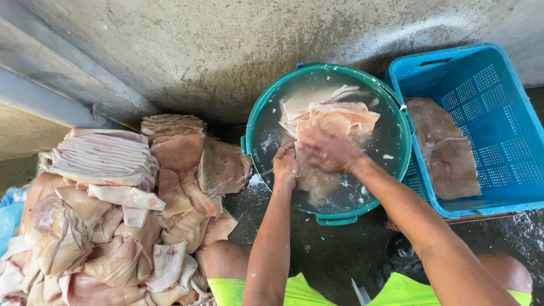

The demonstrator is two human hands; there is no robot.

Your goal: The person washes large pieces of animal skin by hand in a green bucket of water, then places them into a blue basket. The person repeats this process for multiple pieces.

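Note:
A green round tub [252, 122] full of cloudy water sits on the wet floor in front of me. Both my hands are in it, on a pale slab of raw pork skin [340, 116] that lies half under the water. My left hand [285, 164] is closed on the slab's near edge. My right hand [328, 150] lies spread across its middle, pressing on it. More pale pieces show under the water at the far side of the tub.
A big heap of raw pork skin slabs [119, 209] is piled at my left. A blue plastic crate [487, 90] at my right holds two slabs [447, 153]. A concrete wall stands behind. My knees and yellow-green shorts [226, 289] are at the bottom.

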